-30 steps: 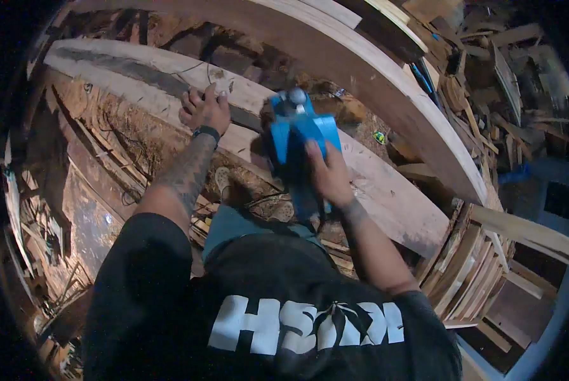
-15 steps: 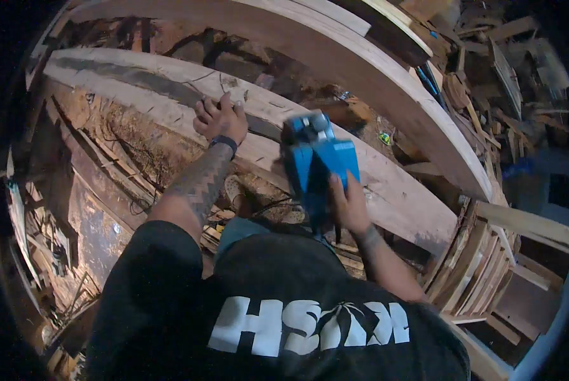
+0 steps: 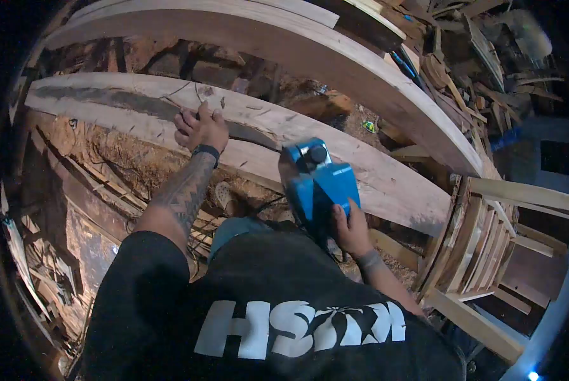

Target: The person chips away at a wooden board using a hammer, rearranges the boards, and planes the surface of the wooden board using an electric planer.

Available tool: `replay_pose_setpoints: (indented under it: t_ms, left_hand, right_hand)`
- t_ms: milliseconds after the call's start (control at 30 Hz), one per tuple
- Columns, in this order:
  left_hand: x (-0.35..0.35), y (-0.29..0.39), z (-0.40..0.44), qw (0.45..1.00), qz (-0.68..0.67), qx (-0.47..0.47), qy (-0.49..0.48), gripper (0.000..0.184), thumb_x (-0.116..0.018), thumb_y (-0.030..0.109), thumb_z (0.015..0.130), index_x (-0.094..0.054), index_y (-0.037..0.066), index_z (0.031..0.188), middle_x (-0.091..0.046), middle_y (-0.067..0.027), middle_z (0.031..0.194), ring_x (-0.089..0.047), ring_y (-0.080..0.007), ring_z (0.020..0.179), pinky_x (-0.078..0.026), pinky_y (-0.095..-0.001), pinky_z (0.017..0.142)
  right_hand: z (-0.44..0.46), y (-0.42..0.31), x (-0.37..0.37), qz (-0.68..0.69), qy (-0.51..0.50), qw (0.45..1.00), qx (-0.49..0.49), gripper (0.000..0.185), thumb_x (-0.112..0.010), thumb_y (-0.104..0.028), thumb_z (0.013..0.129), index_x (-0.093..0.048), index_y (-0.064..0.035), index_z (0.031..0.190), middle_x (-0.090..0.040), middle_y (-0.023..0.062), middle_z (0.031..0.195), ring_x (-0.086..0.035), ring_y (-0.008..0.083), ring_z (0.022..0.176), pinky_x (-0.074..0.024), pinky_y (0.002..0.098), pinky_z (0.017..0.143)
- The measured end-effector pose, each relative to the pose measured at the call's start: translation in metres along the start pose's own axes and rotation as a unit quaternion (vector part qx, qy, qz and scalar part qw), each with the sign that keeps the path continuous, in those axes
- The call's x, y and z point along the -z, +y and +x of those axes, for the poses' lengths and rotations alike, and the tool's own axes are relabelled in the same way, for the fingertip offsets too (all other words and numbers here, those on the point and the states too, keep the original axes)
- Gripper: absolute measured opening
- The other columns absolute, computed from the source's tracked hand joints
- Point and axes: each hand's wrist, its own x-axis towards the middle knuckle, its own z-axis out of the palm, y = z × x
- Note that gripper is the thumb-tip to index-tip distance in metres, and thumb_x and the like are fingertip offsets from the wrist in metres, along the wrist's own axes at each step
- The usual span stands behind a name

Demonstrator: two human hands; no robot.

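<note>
A blue electric planer (image 3: pixel 323 185) with a round black front knob is held by my right hand (image 3: pixel 353 232), its fingers wrapped round the rear handle. The planer sits over the near edge of a long pale plank (image 3: pixel 386 181); I cannot tell whether its base touches the wood. My left hand (image 3: pixel 204 131) rests on the plank's upper face, left of the planer, fingers bent and somewhat apart. Beside its fingertips lie thin dark strands (image 3: pixel 181 91) that I cannot identify. A dark, rough strip (image 3: pixel 116 97) runs along the middle of the plank.
A second, thicker curved beam (image 3: pixel 335 60) stands beyond the plank. Stacked wooden slats (image 3: pixel 481 247) are at the right, and scrap wood (image 3: pixel 475 57) is piled at the upper right. Sawdust (image 3: pixel 122 149) covers the ground. A shoe (image 3: pixel 226 197) shows below my left wrist.
The view has shifted, moving the plank and beam left in the picture. The planer has turned slightly, showing its black knob more clearly. My left hand's fingers are a little more bent.
</note>
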Motion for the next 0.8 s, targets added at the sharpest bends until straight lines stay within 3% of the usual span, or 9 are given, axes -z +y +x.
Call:
replay_pose_setpoints:
  t_ms: [133, 233, 333, 500, 600, 633, 700, 733, 800]
  left_hand:
    - [0.001, -0.001, -0.002, 1.000, -0.002, -0.004, 0.004, 0.056, -0.051, 0.050, 0.104, -0.045, 0.026, 0.154, -0.025, -0.0251, 0.168, -0.014, -0.0469, 0.156, -0.012, -0.0682, 0.120]
    - [-0.003, -0.005, -0.003, 1.000, -0.002, -0.003, 0.000, 0.056, -0.052, 0.051, 0.104, -0.045, 0.026, 0.153, -0.026, -0.0249, 0.167, -0.015, -0.0467, 0.156, -0.013, -0.0684, 0.120]
    - [-0.004, -0.001, 0.003, 1.000, 0.006, -0.007, 0.002, 0.056, -0.053, 0.051, 0.104, -0.046, 0.026, 0.153, -0.026, -0.0245, 0.167, -0.014, -0.0460, 0.156, -0.013, -0.0685, 0.120]
    - [-0.001, 0.001, -0.001, 1.000, 0.008, 0.003, 0.018, 0.055, -0.053, 0.049, 0.103, -0.046, 0.026, 0.153, -0.027, -0.0238, 0.167, -0.013, -0.0454, 0.157, -0.014, -0.0680, 0.120]
    - [0.000, 0.003, -0.002, 1.000, 0.007, 0.003, 0.009, 0.054, -0.052, 0.050, 0.104, -0.046, 0.028, 0.153, -0.028, -0.0231, 0.167, -0.013, -0.0449, 0.157, -0.013, -0.0677, 0.120]
    - [-0.001, 0.000, -0.003, 1.000, 0.011, -0.001, 0.015, 0.054, -0.052, 0.050, 0.104, -0.046, 0.029, 0.153, -0.027, -0.0231, 0.167, -0.013, -0.0447, 0.157, -0.013, -0.0676, 0.120]
    - [-0.006, -0.004, -0.002, 1.000, 0.016, -0.004, 0.017, 0.055, -0.052, 0.051, 0.104, -0.045, 0.030, 0.153, -0.027, -0.0232, 0.167, -0.012, -0.0446, 0.157, -0.013, -0.0675, 0.120]
    - [-0.008, -0.005, -0.001, 1.000, 0.018, -0.008, 0.018, 0.055, -0.052, 0.052, 0.104, -0.045, 0.030, 0.154, -0.027, -0.0232, 0.167, -0.012, -0.0445, 0.157, -0.013, -0.0674, 0.120]
    - [-0.007, -0.003, 0.002, 1.000, 0.020, 0.004, 0.002, 0.056, -0.051, 0.053, 0.104, -0.045, 0.030, 0.154, -0.026, -0.0230, 0.167, -0.013, -0.0448, 0.157, -0.012, -0.0673, 0.120]
  right_hand:
    - [0.069, -0.028, -0.019, 0.030, 0.012, 0.998, -0.048, 0.040, -0.060, -0.036, 0.107, -0.060, 0.0037, 0.109, -0.070, 0.0282, 0.096, -0.066, 0.0486, 0.087, -0.0514, 0.0514, 0.078]
    - [0.081, -0.024, -0.023, 0.034, 0.039, 0.998, -0.021, 0.036, -0.054, -0.036, 0.110, -0.063, -0.0002, 0.107, -0.065, 0.0138, 0.080, -0.063, 0.0270, 0.071, -0.0486, 0.0419, 0.066]
    - [0.031, -0.014, 0.003, 0.037, 0.060, 0.997, -0.009, 0.040, -0.059, -0.037, 0.108, -0.062, 0.0031, 0.108, -0.070, 0.0243, 0.092, -0.067, 0.0446, 0.083, -0.0511, 0.0506, 0.076]
    - [-0.029, 0.002, 0.039, 0.020, 0.042, 0.993, -0.112, 0.037, -0.055, -0.033, 0.109, -0.063, 0.0026, 0.109, -0.071, 0.0243, 0.095, -0.067, 0.0440, 0.085, -0.0512, 0.0509, 0.078]
    - [0.011, 0.026, 0.017, -0.002, 0.113, 0.994, -0.006, 0.037, -0.055, -0.034, 0.109, -0.063, 0.0025, 0.107, -0.070, 0.0255, 0.093, -0.066, 0.0450, 0.084, -0.0506, 0.0508, 0.077]
    - [0.033, 0.032, 0.008, -0.051, 0.137, 0.987, 0.073, 0.038, -0.054, -0.036, 0.110, -0.063, 0.0008, 0.106, -0.066, 0.0207, 0.088, -0.064, 0.0352, 0.081, -0.0493, 0.0459, 0.074]
    - [0.078, 0.017, 0.008, -0.027, 0.114, 0.991, 0.062, 0.040, -0.055, -0.038, 0.109, -0.062, 0.0011, 0.104, -0.064, 0.0231, 0.089, -0.063, 0.0366, 0.081, -0.0485, 0.0460, 0.073]
    - [0.088, 0.000, 0.016, 0.047, 0.066, 0.996, -0.026, 0.041, -0.057, -0.038, 0.109, -0.061, 0.0029, 0.104, -0.066, 0.0303, 0.093, -0.064, 0.0478, 0.085, -0.0490, 0.0510, 0.075]
    - [0.074, 0.005, 0.019, 0.057, 0.057, 0.996, -0.035, 0.042, -0.057, -0.039, 0.108, -0.061, 0.0025, 0.104, -0.066, 0.0303, 0.093, -0.064, 0.0477, 0.085, -0.0493, 0.0503, 0.075]
